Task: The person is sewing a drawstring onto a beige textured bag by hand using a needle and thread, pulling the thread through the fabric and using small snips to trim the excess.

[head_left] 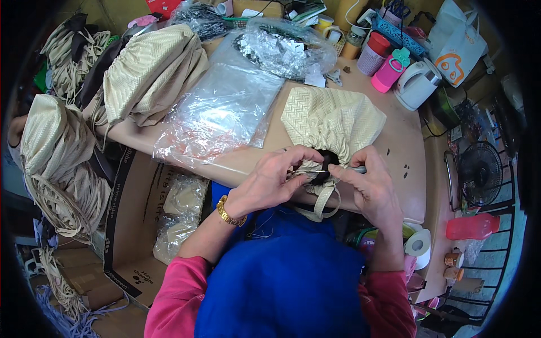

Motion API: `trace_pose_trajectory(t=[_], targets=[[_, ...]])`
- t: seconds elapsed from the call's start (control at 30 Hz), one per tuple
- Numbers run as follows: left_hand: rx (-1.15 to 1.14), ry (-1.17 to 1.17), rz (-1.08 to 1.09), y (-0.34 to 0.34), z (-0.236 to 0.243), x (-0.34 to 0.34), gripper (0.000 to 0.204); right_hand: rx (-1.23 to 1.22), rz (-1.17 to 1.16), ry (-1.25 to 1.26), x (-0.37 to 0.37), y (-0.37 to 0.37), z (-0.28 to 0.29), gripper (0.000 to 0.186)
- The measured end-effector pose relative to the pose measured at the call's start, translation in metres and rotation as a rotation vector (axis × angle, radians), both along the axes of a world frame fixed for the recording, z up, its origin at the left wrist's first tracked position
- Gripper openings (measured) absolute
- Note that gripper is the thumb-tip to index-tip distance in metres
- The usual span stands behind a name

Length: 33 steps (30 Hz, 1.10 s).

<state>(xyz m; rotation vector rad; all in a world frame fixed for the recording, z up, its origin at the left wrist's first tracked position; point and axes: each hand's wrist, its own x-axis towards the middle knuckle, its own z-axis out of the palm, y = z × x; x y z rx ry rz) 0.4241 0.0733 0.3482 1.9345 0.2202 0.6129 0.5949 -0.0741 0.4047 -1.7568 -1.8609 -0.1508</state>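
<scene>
A cream drawstring bag (332, 115) with a herringbone weave lies at the table's front edge, its mouth gathered toward me and a dark lining (323, 174) showing. My left hand (265, 179) pinches the gathered rim from the left, thumb and forefinger closed on it. From the right, my right hand (369, 183) grips a thin metal needle-like tool with a grey handle (358, 169). The tool's shaft crosses the bag's mouth toward my left fingers; where its tip sits I cannot tell. Below the hands a cream strap (326, 204) loops over the edge.
Clear plastic bags (225, 101) lie left of the work. More cream bags (152, 73) are piled at far left, above an open cardboard box (132, 225). A pink bottle (389, 73) and white kettle (418, 84) stand at back right; a black fan (480, 172) sits farther right.
</scene>
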Motion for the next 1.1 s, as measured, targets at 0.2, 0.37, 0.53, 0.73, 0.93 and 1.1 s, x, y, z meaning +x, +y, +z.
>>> trace_pose_trajectory(t=[0.2,0.37,0.53,0.73,0.93,1.1], targets=[[-0.006,-0.031,-0.001,0.002,-0.004,0.002,0.04,-0.082,0.057,-0.127,0.005,0.004,0.004,0.037],[-0.008,-0.028,0.001,0.001,0.0,-0.001,0.04,-0.071,0.033,-0.165,-0.002,0.008,0.008,0.036],[-0.024,-0.008,-0.015,0.001,-0.002,-0.001,0.04,0.025,0.007,-0.124,-0.003,0.01,0.001,0.034],[-0.008,-0.081,0.006,-0.001,-0.001,0.002,0.041,-0.03,0.066,0.171,0.013,0.011,-0.013,0.037],[0.001,-0.078,-0.004,-0.002,-0.001,0.002,0.041,-0.188,0.199,0.761,0.028,0.006,-0.02,0.045],[0.017,-0.105,0.01,-0.002,-0.002,0.003,0.04,-0.022,0.094,0.393,0.019,0.007,-0.017,0.041]])
